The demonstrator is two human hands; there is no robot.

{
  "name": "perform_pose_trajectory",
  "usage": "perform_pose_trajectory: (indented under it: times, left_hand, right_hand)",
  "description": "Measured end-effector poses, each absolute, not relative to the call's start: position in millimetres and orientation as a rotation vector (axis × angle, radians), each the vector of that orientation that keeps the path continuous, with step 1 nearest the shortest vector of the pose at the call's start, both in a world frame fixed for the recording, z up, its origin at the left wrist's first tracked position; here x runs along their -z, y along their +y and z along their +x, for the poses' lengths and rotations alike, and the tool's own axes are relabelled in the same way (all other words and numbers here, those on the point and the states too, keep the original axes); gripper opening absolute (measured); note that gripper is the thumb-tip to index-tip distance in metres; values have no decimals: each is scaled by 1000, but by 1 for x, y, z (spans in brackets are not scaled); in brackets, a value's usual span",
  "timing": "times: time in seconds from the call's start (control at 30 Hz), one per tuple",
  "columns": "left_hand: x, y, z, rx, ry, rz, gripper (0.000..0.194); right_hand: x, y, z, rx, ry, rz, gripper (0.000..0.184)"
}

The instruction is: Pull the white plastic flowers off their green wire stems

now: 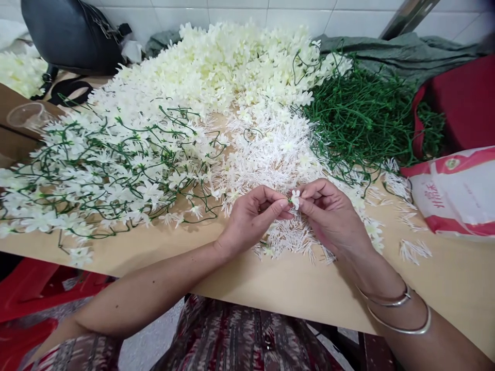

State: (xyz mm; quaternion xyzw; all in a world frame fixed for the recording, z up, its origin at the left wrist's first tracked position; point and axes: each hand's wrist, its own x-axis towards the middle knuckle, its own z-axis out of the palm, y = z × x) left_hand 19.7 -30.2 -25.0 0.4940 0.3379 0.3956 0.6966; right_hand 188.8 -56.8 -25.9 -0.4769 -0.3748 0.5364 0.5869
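Note:
Above the pile of white stamens (266, 154), my two hands meet at the fingertips. My left hand (257, 214) pinches a green plastic stem, whose small tip shows by the flower; the rest is hidden by the fingers. On the other side, my right hand (332, 214) grips a small white artificial flower (295, 199) at its petals. Stem and flower touch or nearly touch; I cannot tell how far one sits inside the other. To the left lies a heap of white flowers on green stems (127, 165).
Loose cream petals (247, 56) are heaped at the back by the tiled wall. Bare green stems (359, 113) form a tangle at right, beside a dark red bag (466, 103) and a pink-and-white packet (460, 193). A black bag (73, 38) stands back left, a red stool (34, 288) below.

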Motion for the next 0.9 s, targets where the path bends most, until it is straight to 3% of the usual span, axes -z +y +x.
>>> perform_pose_trajectory:
  times: [0.67,0.9]
  left_hand:
    - [20,-30,19,-860,797,1134,29]
    - [21,-28,23,-889,765,1164,26]
  right_hand:
    - [27,-56,192,-1339,-1005,-1101,28]
    - [27,-55,191,-1278,-932,-1114,34]
